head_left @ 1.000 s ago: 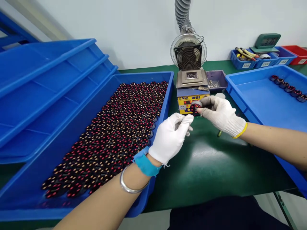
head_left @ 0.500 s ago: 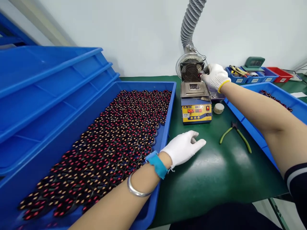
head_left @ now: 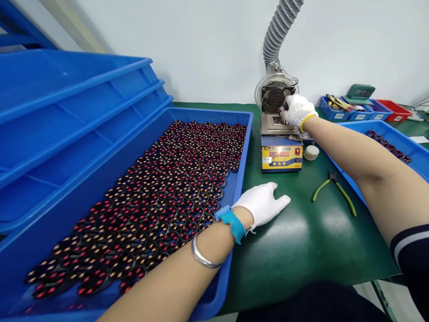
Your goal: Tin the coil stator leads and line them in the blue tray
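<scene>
The right hand (head_left: 298, 111) is at the top plate of the yellow-fronted machine (head_left: 281, 154), fingertips pinching a small dark part (head_left: 280, 110) mostly hidden by the glove. In front of the machine, the left hand (head_left: 263, 203) has its thumb spread wide from the fingers; whether it touches the table (head_left: 284, 255), I cannot tell. Left of the machine, a blue tray (head_left: 241, 161) holds many round parts (head_left: 187, 179); right of it are a white jar (head_left: 311, 153) and, nearer the viewer, pliers (head_left: 344, 197).

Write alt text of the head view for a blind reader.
A gloved right hand holds a dark part at the top of a yellow-fronted machine; the gloved left hand is open over a green table. A blue tray of round parts stands left; green-handled pliers lie right.
</scene>
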The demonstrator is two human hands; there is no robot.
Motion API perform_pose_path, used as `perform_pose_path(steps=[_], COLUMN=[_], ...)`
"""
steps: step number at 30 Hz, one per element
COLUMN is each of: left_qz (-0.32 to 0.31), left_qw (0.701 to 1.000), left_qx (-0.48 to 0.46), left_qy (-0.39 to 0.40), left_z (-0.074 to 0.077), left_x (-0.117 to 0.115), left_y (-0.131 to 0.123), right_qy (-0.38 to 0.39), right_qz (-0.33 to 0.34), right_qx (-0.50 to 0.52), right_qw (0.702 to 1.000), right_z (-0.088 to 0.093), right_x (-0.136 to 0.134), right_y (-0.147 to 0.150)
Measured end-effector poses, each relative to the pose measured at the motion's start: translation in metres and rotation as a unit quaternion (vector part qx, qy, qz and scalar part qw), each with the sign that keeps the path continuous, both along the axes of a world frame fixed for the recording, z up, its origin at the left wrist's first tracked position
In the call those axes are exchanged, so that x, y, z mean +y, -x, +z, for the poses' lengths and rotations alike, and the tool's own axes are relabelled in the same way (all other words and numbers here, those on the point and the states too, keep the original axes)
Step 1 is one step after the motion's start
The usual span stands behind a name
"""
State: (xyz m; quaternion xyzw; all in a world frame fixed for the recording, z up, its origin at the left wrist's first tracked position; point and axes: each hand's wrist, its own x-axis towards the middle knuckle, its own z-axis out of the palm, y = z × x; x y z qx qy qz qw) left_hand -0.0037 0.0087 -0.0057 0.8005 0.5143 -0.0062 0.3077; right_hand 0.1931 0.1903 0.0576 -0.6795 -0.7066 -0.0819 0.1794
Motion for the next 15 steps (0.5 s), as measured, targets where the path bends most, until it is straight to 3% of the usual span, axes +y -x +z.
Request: perform_pose_path(steps=[10, 15], left_qz=[0.011, 0.104], left_qw=[1.000, 0.979], left_qx=[-0.023, -0.176], left_qy=[0.011, 0.023], left_z=[-0.001, 0.001], left_x=[0.001, 0.002], left_y=[0.001, -0.001], right_qy=[-0.013, -0.010], right_qz=[-0.010, -0.010], right_qx=[0.028, 0.123], right_qw=[0.999, 0.992], right_z=[0.004, 0.020], right_x=[0.000, -0.021], right_y=[0.001, 0.004])
